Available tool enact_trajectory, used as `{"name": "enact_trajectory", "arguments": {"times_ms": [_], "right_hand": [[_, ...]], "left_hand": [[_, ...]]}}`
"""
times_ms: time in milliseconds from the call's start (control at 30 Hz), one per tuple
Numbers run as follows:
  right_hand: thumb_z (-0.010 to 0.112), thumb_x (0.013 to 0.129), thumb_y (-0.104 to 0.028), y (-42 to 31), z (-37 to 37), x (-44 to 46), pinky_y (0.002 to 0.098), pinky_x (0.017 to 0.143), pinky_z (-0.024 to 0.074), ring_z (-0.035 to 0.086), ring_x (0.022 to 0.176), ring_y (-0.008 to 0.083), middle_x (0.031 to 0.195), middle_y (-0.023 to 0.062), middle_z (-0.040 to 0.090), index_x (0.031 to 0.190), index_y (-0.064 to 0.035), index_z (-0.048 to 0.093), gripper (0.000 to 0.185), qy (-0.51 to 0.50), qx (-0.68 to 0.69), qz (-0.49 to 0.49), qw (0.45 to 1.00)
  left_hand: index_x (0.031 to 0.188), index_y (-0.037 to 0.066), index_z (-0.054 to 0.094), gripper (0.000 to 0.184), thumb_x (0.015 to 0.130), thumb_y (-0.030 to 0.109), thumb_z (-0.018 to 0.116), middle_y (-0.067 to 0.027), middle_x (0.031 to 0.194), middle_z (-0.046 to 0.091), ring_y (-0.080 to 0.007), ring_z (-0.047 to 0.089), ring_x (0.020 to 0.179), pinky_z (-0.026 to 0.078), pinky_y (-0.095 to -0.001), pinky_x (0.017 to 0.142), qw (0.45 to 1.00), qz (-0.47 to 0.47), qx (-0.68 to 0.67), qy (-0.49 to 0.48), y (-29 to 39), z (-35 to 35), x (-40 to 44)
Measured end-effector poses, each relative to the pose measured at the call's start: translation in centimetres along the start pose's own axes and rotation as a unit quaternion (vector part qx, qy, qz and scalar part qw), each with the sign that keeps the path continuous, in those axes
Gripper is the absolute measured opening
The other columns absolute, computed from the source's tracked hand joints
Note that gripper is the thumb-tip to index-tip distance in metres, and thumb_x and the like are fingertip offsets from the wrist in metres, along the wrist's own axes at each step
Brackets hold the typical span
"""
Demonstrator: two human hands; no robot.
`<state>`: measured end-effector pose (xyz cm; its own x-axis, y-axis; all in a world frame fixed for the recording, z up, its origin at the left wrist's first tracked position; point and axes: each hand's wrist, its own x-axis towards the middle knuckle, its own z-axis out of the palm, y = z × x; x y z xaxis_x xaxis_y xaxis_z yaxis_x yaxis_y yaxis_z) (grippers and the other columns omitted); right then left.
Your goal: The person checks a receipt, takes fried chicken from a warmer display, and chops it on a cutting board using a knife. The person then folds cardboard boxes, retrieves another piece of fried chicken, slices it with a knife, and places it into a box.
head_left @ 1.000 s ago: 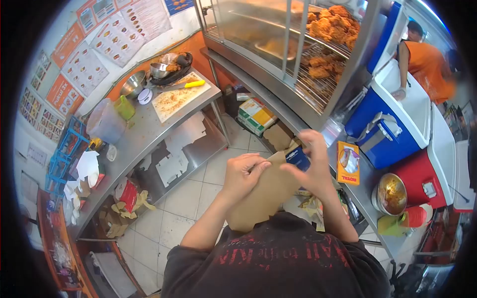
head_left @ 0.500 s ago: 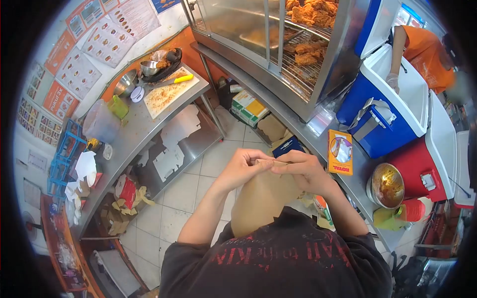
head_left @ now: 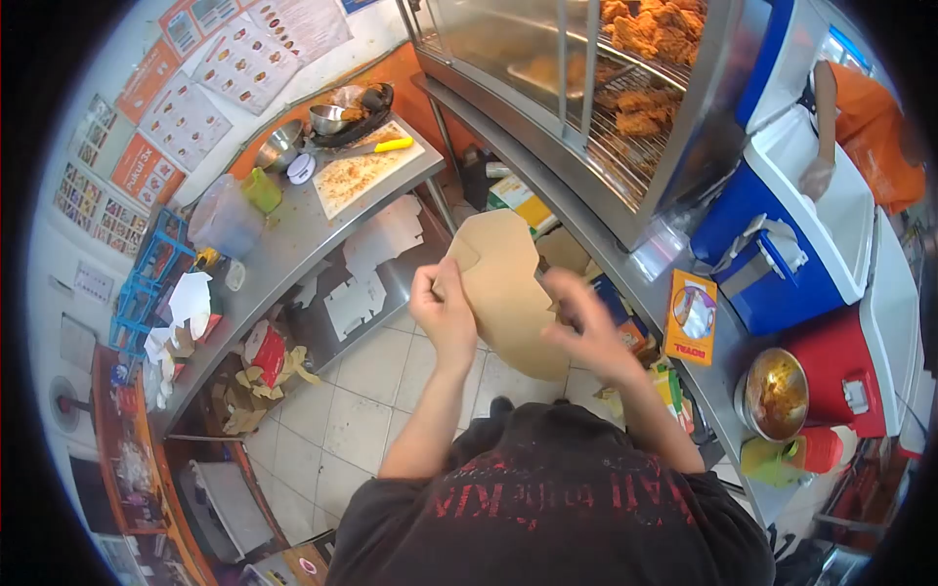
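Note:
A brown cardboard piece [head_left: 503,293] with rounded ends and cut edges hangs upright in front of my chest, its broad face toward me. My left hand [head_left: 447,317] grips its left edge, thumb on the near face. Just beside the right edge is my right hand [head_left: 596,332], blurred by motion, with thumb and fingers apart. Whether its thumb touches the cardboard I cannot tell.
On the left counter lie a cutting board [head_left: 357,181], a yellow-handled knife [head_left: 381,146] and metal bowls [head_left: 280,146]. A glass cabinet [head_left: 547,68] holds fried chicken. At right stand a blue cooler [head_left: 772,259], a bowl [head_left: 775,391] and another person's hand [head_left: 817,179].
The cardboard has swung up from hanging below my hands to standing higher between them. My right hand has let go and moved to its right side; my left hand keeps its hold.

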<state>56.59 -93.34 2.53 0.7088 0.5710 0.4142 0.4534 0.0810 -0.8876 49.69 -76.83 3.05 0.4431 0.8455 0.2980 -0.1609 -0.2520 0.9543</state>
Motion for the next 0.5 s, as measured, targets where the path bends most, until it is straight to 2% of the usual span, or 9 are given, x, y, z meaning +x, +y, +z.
{"name": "enact_trajectory", "arguments": {"times_ms": [33,67,100,167,233,333,400,433,500], "right_hand": [[0.06,0.083,-0.021,0.5,0.5,-0.8,0.0313,0.073,0.0438,0.055,0.089,0.0167,0.091,0.009,0.06,0.098,0.0022,0.056,0.028,-0.001,0.003,-0.002,1.0],[0.056,0.084,-0.014,1.5,0.9,-1.4,0.0286,0.074,0.0436,0.055,0.088,0.0138,0.098,0.0084,0.058,0.103,0.002,0.054,0.025,-0.106,0.069,0.078,0.989],[0.053,0.085,-0.007,2.2,0.9,-1.6,0.0258,0.075,0.0434,0.054,0.087,0.011,0.106,0.0077,0.056,0.108,0.0019,0.053,0.025,-0.209,0.13,0.156,0.957],[0.052,0.086,-0.006,1.5,-0.2,-0.7,0.0241,0.072,0.0432,0.054,0.084,0.0091,0.1,0.0059,0.056,0.107,0.0024,0.054,0.023,-0.205,0.165,0.185,0.947],[0.051,0.087,-0.006,0.7,-0.7,-0.2,0.0223,0.07,0.043,0.054,0.08,0.0072,0.095,0.004,0.056,0.105,0.0029,0.055,0.02,-0.2,0.2,0.217,0.934],[0.058,0.081,-0.006,0.0,-0.8,0.3,0.0249,0.063,0.0434,0.055,0.071,0.011,0.077,0.0065,0.058,0.091,0.0044,0.055,0.015,-0.201,0.265,0.14,0.933],[0.063,0.074,-0.005,-0.4,-1.3,0.4,0.029,0.073,0.0434,0.056,0.084,0.018,0.096,0.0125,0.057,0.088,0.002,0.054,0.018,-0.194,-0.001,0.136,0.971],[0.063,0.074,-0.005,-0.8,-1.1,0.3,0.029,0.073,0.0434,0.056,0.084,0.018,0.096,0.0125,0.057,0.088,0.002,0.054,0.018,-0.198,0.0,0.136,0.971],[0.067,0.068,-0.005,-1.7,0.1,-0.1,0.0355,0.08,0.0416,0.054,0.092,0.027,0.105,0.0151,0.055,0.092,-0.0009,0.055,0.028,0.114,-0.187,-0.112,0.969]], "left_hand": [[0.091,-0.002,0.058,0.018,0.08,0.012,0.062,-0.008,0.074,0.058,-0.0128,0.055,0.071,0.043,-0.0261,0.068,1.0,0.002,0.002,0.002,0.2,0.5,-0.4],[0.092,-0.002,0.058,0.019,0.079,0.012,0.062,-0.0092,0.082,0.059,-0.0177,0.056,0.08,0.04,-0.0314,0.079,0.991,0.111,0.036,0.071,0.5,1.8,-1.3],[0.095,-0.001,0.058,0.022,0.079,0.012,0.063,-0.0105,0.093,0.058,-0.0228,0.053,0.094,0.03,-0.0374,0.092,0.979,0.185,0.077,0.046,0.8,1.7,-2.3],[0.097,-0.001,0.058,0.024,0.078,0.013,0.064,-0.0119,0.104,0.057,-0.0279,0.051,0.108,0.021,-0.0433,0.104,0.959,0.258,0.111,0.024,1.0,0.8,-3.9],[0.103,0.0,0.058,0.032,0.076,0.016,0.066,-0.0115,0.108,0.058,-0.0266,0.051,0.109,0.022,-0.0452,0.104,0.886,0.312,0.236,-0.249,0.8,-1.0,-4.3],[0.098,0.002,0.062,0.027,0.076,0.016,0.066,-0.0109,0.097,0.063,-0.0249,0.055,0.102,0.031,-0.0425,0.099,0.912,0.266,0.175,-0.258,0.2,-1.4,-4.7],[0.095,0.001,0.063,0.024,0.076,0.015,0.066,-0.0114,0.091,0.064,-0.0246,0.058,0.097,0.036,-0.0406,0.096,0.928,0.231,0.14,-0.258,0.1,-1.7,-5.0],[0.09,0.001,0.064,0.019,0.076,0.014,0.065,-0.0106,0.084,0.064,-0.0245,0.059,0.086,0.041,-0.0377,0.088,0.946,0.169,0.142,-0.238,0.0,-1.9,-4.7],[0.086,0.001,0.064,0.015,0.077,0.013,0.065,-0.0097,0.077,0.064,-0.0244,0.06,0.076,0.045,-0.0348,0.08,0.96,0.11,0.144,-0.215,-0.1,-2.0,-4.1]]}}
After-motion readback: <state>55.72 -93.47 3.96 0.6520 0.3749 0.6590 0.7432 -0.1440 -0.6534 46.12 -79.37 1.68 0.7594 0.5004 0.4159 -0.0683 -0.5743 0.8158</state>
